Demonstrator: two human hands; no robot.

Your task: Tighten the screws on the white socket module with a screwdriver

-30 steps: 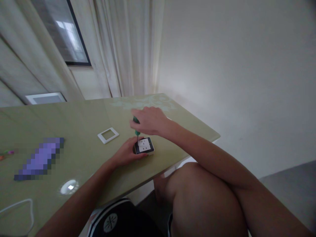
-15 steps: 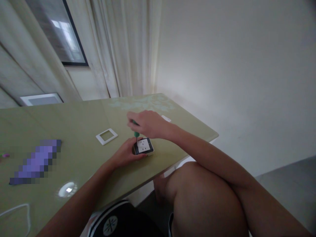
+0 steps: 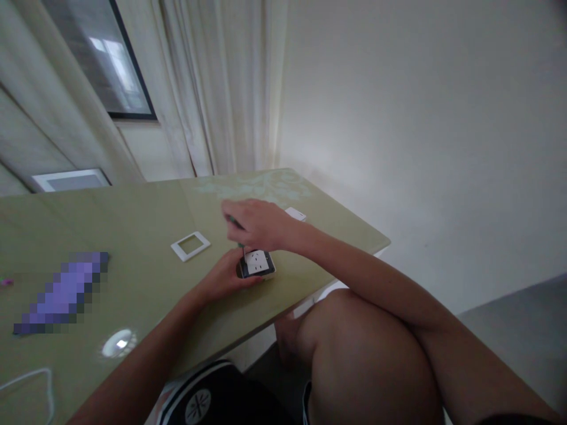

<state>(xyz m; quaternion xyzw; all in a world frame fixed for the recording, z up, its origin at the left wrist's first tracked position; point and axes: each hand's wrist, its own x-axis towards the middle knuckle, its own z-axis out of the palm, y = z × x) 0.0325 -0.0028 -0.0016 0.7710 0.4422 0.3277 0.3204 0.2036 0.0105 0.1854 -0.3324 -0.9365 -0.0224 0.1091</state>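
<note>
A white wall socket on a dark back box (image 3: pixel 257 263) lies on the olive table (image 3: pixel 146 212) near its front edge. My left hand (image 3: pixel 228 275) is closed round the socket's left side and holds it down. My right hand (image 3: pixel 256 224) hovers just above it, fingers wrapped round a green-handled screwdriver (image 3: pixel 239 231) whose tip meets the socket's top left corner. Most of the handle is hidden inside the fist.
A white socket frame (image 3: pixel 191 245) lies to the left of the hands. A small white part (image 3: pixel 295 213) sits behind my right hand. A blurred purple object (image 3: pixel 62 292) and a white cable loop (image 3: pixel 26 386) are at the far left. My bare knee (image 3: pixel 354 348) is below the table edge.
My right hand has shifted slightly left and lower over the socket, tilting the screwdriver. The left hand and socket have stayed in place.
</note>
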